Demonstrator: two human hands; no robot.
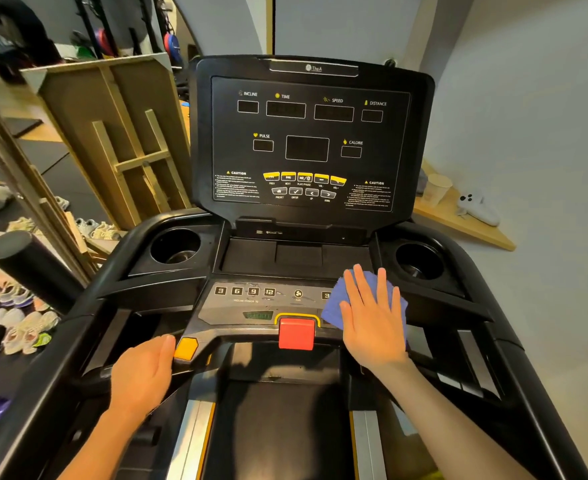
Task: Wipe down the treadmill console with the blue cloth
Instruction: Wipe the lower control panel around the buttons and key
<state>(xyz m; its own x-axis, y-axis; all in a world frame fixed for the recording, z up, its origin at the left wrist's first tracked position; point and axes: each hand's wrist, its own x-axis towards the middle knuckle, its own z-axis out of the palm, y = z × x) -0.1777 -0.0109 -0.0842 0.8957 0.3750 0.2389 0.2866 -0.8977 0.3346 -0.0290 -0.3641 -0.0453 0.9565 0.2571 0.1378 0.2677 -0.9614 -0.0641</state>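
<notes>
Treadmill console (306, 133) rises straight ahead, a black upright display panel above a lower grey button strip (251, 296) and a red stop button (296, 333). The blue cloth (337, 303) lies on the right end of that strip, spread under the right hand (372, 317), which is open and flat, fingers splayed, palm pressing the cloth down. The left hand (143, 372) rests on the handlebar (88, 375) just beside an orange button (185, 348), fingers loosely curved over it (it seems to serve as a brace rather than a grip).

To do this pass well, I would keep the palm flat and sweep leftward along the strip in overlapping strokes, easing pressure over the keys and steering round the red button so nothing is triggered.

Its display windows are dark, the yellow labels crisp, and the cupholders (176, 245) on either side sit recessed and black. The upper panel looks unreached as yet.
</notes>
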